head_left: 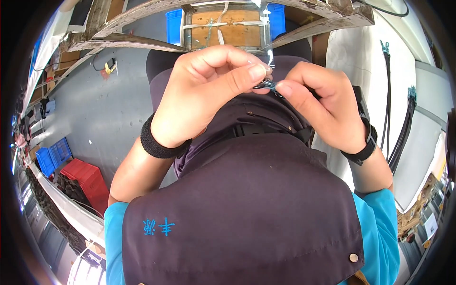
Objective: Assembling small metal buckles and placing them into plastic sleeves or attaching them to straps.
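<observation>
My left hand [202, 92] and my right hand [327, 102] meet in front of my lap, both closed in a pinch. Between their fingertips is a small black-and-teal tangle of strands [270, 85]; its exact kind is too small to make out. The left thumb and forefinger press on its dark end, while the right thumb and forefinger pinch the teal side. A clear, shiny strip [270, 57] rises just beyond the left fingertips. Most of the left hand's other fingers are curled and partly hidden.
Bundles of black cords with teal ends [411, 95] hang at the right over a white sheet [354, 57]. Ahead stands a worn wooden frame [142, 19] near a wooden board [228, 35] and blue bins [174, 26]. Red [85, 183] and blue crates [59, 151] lie left.
</observation>
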A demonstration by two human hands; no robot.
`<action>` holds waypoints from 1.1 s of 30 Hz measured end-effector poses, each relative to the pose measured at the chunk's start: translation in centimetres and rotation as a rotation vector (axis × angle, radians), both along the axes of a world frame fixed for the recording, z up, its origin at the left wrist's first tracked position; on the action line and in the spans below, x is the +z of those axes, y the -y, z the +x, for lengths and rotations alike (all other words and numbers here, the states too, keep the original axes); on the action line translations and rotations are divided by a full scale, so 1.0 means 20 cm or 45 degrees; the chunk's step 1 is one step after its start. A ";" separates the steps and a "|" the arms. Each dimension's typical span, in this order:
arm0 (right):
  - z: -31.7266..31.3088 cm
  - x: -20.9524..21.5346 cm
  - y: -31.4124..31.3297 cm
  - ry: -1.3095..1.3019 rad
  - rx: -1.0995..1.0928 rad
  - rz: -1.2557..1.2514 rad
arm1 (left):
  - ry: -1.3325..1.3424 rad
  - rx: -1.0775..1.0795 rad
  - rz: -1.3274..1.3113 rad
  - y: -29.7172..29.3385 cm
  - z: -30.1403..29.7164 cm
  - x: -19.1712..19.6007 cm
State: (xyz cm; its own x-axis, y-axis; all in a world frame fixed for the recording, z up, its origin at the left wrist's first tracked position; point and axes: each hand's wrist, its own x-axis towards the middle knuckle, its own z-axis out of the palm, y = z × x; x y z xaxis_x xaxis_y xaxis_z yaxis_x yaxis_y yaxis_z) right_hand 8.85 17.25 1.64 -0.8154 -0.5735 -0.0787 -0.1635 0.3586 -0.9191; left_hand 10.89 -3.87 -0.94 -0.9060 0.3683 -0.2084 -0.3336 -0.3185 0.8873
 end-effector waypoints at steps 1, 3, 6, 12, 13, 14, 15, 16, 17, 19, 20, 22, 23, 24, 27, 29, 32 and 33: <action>-0.01 0.01 0.00 0.002 0.001 -0.001 | -0.075 0.011 -0.067 0.00 0.00 0.00; -0.04 0.02 0.01 0.122 0.018 0.052 | -0.153 0.018 -0.133 -0.01 0.02 0.00; -0.11 0.00 -0.02 0.684 0.143 -0.007 | -0.076 0.050 -0.121 -0.02 0.05 -0.01; 0.04 -0.04 0.03 -0.196 -0.078 -0.072 | 0.180 0.045 0.026 0.02 0.06 -0.03; 0.04 -0.05 0.02 -0.409 0.002 -0.035 | 0.183 0.056 0.023 0.03 0.06 -0.04; 0.04 -0.07 0.01 -0.623 0.081 0.001 | 0.221 0.027 0.048 0.03 0.06 -0.04; 0.05 -0.09 0.02 -0.624 0.080 0.002 | 0.256 -0.012 0.075 0.03 0.05 -0.03; 0.07 -0.10 0.02 -0.628 0.037 -0.012 | 0.254 -0.015 0.075 0.03 0.06 -0.04; 0.08 -0.11 0.01 -0.633 -0.007 -0.026 | 0.181 0.009 0.059 0.03 0.06 -0.05; 0.06 -0.08 0.01 -0.600 0.000 0.012 | 0.103 0.031 0.041 0.03 0.08 -0.06; 0.06 -0.07 0.01 -0.562 0.010 0.050 | 0.051 0.043 0.072 0.02 0.09 -0.07; 0.05 -0.07 0.02 -0.355 -0.020 -0.040 | -0.004 0.047 0.108 0.01 0.11 -0.08; 0.05 -0.07 0.02 -0.144 -0.045 -0.133 | -0.078 0.078 0.071 0.00 0.12 -0.10; 0.05 -0.06 0.02 -0.148 -0.046 -0.133 | -0.153 0.111 0.032 0.00 0.12 -0.12; 0.02 -0.04 0.02 0.573 -0.037 -0.103 | -0.106 0.183 0.093 -0.04 0.14 -0.14; -0.01 -0.05 0.02 0.799 0.012 -0.154 | -0.011 0.248 0.193 -0.06 0.16 -0.14; -0.02 -0.06 -0.01 1.050 0.000 -0.154 | 0.156 0.240 0.243 -0.07 0.17 -0.13; -0.01 -0.08 -0.01 1.146 -0.033 -0.244 | 0.236 0.201 0.308 -0.07 0.15 -0.13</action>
State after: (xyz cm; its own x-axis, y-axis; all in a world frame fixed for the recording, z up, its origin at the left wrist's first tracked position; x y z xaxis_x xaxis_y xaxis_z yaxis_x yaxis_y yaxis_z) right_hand 8.63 17.39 0.01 -0.5052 -0.6247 -0.5954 0.6483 0.1807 -0.7396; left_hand 13.98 -2.49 -3.53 -0.9107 0.2854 -0.2987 -0.4120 -0.5730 0.7085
